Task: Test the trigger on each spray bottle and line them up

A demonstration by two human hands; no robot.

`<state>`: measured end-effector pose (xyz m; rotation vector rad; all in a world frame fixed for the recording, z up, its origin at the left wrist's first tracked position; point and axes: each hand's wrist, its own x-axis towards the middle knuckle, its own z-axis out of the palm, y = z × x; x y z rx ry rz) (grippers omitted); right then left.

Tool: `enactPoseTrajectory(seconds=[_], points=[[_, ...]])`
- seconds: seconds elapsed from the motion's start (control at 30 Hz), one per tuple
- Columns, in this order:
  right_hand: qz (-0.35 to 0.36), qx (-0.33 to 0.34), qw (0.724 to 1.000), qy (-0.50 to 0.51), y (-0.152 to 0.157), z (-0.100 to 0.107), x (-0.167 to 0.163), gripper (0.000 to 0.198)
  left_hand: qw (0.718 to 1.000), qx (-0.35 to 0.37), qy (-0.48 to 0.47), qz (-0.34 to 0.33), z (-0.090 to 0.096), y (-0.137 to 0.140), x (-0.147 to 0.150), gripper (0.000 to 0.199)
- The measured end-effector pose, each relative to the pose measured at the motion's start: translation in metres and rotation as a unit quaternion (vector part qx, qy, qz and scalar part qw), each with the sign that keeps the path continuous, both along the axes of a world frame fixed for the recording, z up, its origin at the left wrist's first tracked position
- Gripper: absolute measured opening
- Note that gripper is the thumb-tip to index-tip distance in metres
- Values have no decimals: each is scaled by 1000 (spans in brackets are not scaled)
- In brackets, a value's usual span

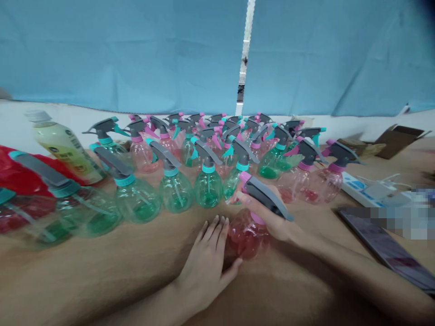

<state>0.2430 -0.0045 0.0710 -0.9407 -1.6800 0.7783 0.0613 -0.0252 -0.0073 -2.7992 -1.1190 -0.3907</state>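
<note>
A see-through pink spray bottle [247,237] with a grey and pink trigger head stands on the wooden table in front of me, slightly blurred. My right hand [270,215] is wrapped around its neck just under the head. Beside the bottle's left side, my left hand [208,260] lies low with its fingers stretched out and the thumb apart. Its fingertips are close to the bottle; whether they touch it I cannot tell. Behind both hands is a row of green spray bottles with teal collars, among them one green bottle [208,188] directly ahead.
More pink and green spray bottles crowd the back, including a pink bottle [328,181] at right. A tilted-looking drink bottle [68,147] and red plastic [20,172] are at left. A dark phone [384,246], power strip [360,190] and cardboard box [399,140] lie right.
</note>
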Motion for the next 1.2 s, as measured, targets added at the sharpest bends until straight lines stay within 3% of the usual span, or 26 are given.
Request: enactPoseTrajectory(seconds=[0.23, 0.43, 0.73, 1.2], points=[[-26, 23, 999, 1, 4, -9, 1, 27, 1000, 8, -3, -5, -1, 0, 1, 64], [-5, 21, 1000, 21, 3, -14, 3, 24, 1000, -1, -7, -5, -1, 1, 0, 63], [6, 11, 1000, 14, -4, 2, 0, 18, 1000, -4, -2, -4, 0, 1, 0, 63], [42, -13, 998, 48, -1, -4, 0, 15, 1000, -7, -3, -5, 0, 0, 1, 63]])
